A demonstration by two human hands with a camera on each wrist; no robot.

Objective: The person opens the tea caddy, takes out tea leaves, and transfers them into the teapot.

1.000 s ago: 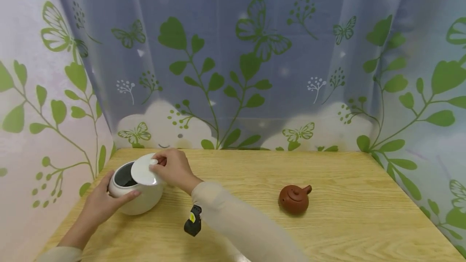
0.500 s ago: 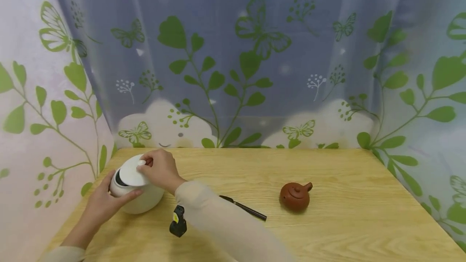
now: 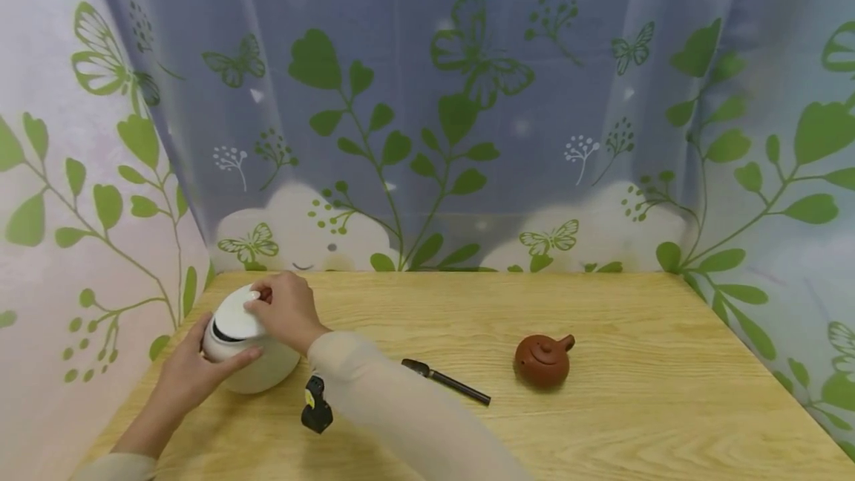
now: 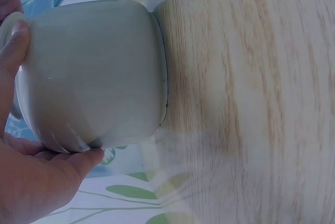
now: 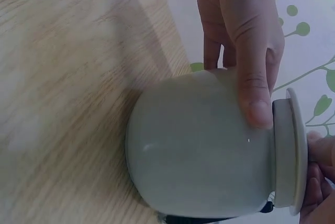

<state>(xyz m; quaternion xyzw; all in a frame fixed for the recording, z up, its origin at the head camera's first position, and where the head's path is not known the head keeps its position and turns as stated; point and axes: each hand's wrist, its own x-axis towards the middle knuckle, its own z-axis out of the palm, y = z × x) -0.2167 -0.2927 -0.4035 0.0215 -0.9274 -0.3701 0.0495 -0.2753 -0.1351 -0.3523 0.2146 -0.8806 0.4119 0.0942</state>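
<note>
A round white ceramic jar stands at the left of the table. My left hand holds it, thumb along the front below the rim and fingers round the far left side. My right hand pinches the small knob of the white lid between thumb and fingers. Tilted over the mouth, the lid leaves a thin dark gap along the near left rim. In the right wrist view the lid sits right at the jar's neck. The left wrist view shows the jar's base on the wood.
A reddish-brown clay teapot sits right of centre on the wooden table. Between it and the right sleeve lies a dark, slim tool with a scoop-like end. Patterned curtains border the table at the back and sides.
My right hand has moved left with the lid, covering most of the jar's mouth. The dark slim tool has come into view from behind the right sleeve. My left hand stays on the jar.
</note>
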